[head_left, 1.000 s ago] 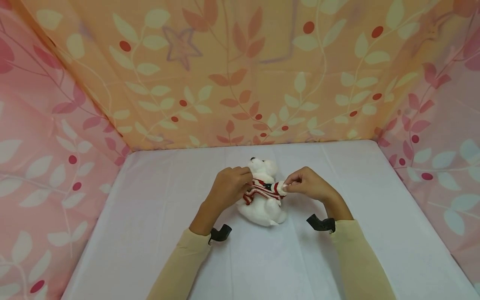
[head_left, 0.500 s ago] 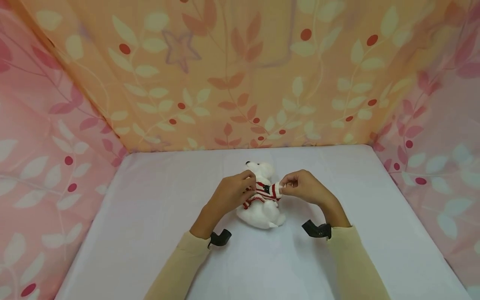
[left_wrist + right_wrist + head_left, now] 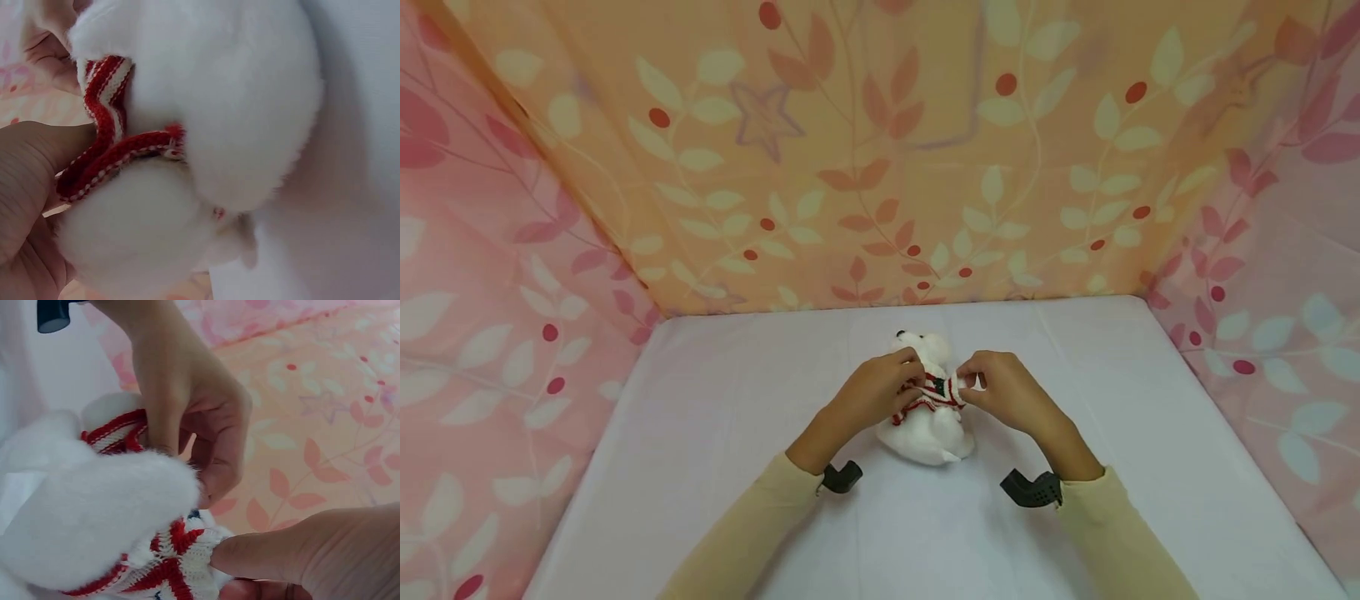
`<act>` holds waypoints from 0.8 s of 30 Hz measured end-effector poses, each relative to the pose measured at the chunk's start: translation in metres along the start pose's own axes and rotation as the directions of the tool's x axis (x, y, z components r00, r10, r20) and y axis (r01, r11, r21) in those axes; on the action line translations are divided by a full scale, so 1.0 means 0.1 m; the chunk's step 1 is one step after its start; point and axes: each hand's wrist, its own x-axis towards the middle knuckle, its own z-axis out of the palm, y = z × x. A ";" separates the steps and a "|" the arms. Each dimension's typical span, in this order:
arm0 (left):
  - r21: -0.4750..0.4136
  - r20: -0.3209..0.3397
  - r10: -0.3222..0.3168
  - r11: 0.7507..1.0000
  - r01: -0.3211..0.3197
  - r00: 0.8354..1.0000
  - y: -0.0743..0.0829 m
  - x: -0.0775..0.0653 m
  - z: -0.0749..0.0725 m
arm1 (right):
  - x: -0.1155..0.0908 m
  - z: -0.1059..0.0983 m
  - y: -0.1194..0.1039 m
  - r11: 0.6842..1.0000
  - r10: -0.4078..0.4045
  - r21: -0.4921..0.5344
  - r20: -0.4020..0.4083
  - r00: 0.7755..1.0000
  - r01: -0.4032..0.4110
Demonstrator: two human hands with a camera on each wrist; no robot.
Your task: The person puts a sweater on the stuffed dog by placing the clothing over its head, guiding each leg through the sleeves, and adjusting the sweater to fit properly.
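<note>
A white plush toy animal (image 3: 917, 446) with a dark nose lies on the table, wearing a red-and-white knitted sweater (image 3: 938, 392). From the left, my left hand (image 3: 883, 385) pinches the sweater's front. Its thumb (image 3: 69, 144) lies against the red hem (image 3: 103, 150) in the left wrist view. My right hand (image 3: 1009, 392) pinches the white end of the sleeve at the toy's right. In the right wrist view, the right thumb (image 3: 262, 555) presses on the white-and-red knit (image 3: 178, 556). My left fingers hide part of the toy's chest.
White cloth covers the table (image 3: 737, 375). An orange leaf-patterned curtain (image 3: 880, 167) stands behind it, with pink patterned curtains (image 3: 490, 292) at both sides. Dark wrist cameras (image 3: 1030, 489) jut out under both wrists.
My left hand has moved a little to the right over the sweater. The right hand keeps its grip on the sleeve end. The head view has tilted slightly.
</note>
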 end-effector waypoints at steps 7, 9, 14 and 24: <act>-0.010 -0.017 -0.011 1.000 0.011 1.000 0.01 0.01 0.03 | -0.01 0.05 0.05 0.998 0.061 0.020 0.055 0.997 -0.062; -0.016 -0.026 -0.016 1.000 0.015 1.000 0.01 0.01 0.04 | -0.01 0.08 0.08 0.995 0.083 0.045 0.064 0.994 -0.086; -0.037 -0.036 -0.036 0.999 0.034 0.999 0.02 0.00 0.06 | -0.01 0.18 0.13 0.987 0.130 0.085 0.061 0.990 -0.135; -0.062 -0.032 -0.024 0.998 0.022 0.999 -0.04 0.02 0.04 | -0.01 0.35 0.13 0.984 0.155 0.092 -0.013 0.988 -0.153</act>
